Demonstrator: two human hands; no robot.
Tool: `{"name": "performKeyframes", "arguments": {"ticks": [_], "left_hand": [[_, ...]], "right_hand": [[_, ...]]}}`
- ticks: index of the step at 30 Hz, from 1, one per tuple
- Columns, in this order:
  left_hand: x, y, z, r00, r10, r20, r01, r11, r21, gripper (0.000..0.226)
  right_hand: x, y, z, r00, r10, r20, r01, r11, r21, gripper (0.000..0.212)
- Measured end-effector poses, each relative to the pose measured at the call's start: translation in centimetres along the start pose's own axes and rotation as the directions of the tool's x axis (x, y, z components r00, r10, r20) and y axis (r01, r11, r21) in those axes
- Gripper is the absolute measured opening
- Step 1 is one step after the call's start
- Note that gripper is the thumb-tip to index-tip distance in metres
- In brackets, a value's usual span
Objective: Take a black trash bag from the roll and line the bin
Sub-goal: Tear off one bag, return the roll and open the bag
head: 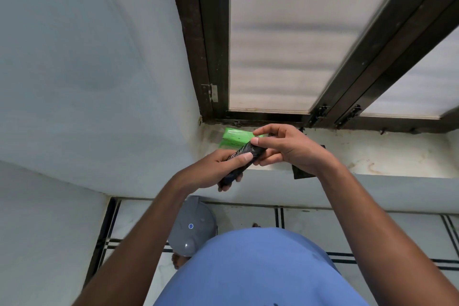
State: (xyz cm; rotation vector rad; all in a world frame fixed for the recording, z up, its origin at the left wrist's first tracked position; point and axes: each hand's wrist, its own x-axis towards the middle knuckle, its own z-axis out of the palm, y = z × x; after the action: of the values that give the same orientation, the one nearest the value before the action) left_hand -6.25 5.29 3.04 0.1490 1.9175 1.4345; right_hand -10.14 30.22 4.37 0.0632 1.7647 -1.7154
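A black roll of trash bags (244, 156) lies slanted in front of me at chest height. My left hand (213, 169) grips its lower half, thumb across the top. My right hand (285, 149) pinches the roll's upper end between thumb and fingers. A grey bin (192, 225) with a domed lid stands on the floor below my left forearm, partly hidden by my arm and body.
A green packet (233, 138) lies on the stained white window ledge (372, 156) behind my hands, and a black piece (301, 172) shows under my right wrist. A dark-framed window (273, 32) rises above the ledge. The blue-grey wall (87, 82) closes the left side.
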Motion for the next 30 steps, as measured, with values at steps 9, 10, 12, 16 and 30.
{"name": "performKeyframes", "arguments": {"ticks": [9, 10, 12, 16, 30], "left_hand": [[-2.9, -4.4, 0.4, 0.932, -0.206, -0.298, 0.138, 0.963, -0.233, 0.047], [-3.2, -4.8, 0.3, 0.926, -0.223, -0.304, 0.143, 0.954, -0.262, 0.053], [-4.0, -5.3, -0.1, 0.916, -0.24, -0.322, 0.148, 0.947, -0.285, 0.067], [-5.2, -5.5, -0.7, 0.902, -0.249, -0.351, 0.141, 0.941, -0.307, 0.068], [-6.5, -4.8, -0.9, 0.913, -0.231, -0.336, 0.121, 0.94, -0.318, 0.071]], "right_hand": [[9.5, 4.0, 1.2, 0.933, -0.291, -0.211, 0.009, 0.605, -0.796, 0.065], [10.4, 4.3, 1.7, 0.941, -0.299, -0.158, 0.021, 0.517, -0.855, 0.076], [12.3, 4.8, 2.6, 0.949, -0.306, -0.071, 0.034, 0.326, -0.945, 0.088], [14.1, 5.0, 3.6, 0.941, -0.336, -0.039, 0.04, 0.223, -0.974, 0.071], [10.2, 6.6, 4.5, 0.884, -0.4, -0.241, 0.179, 0.766, -0.617, 0.056]]}}
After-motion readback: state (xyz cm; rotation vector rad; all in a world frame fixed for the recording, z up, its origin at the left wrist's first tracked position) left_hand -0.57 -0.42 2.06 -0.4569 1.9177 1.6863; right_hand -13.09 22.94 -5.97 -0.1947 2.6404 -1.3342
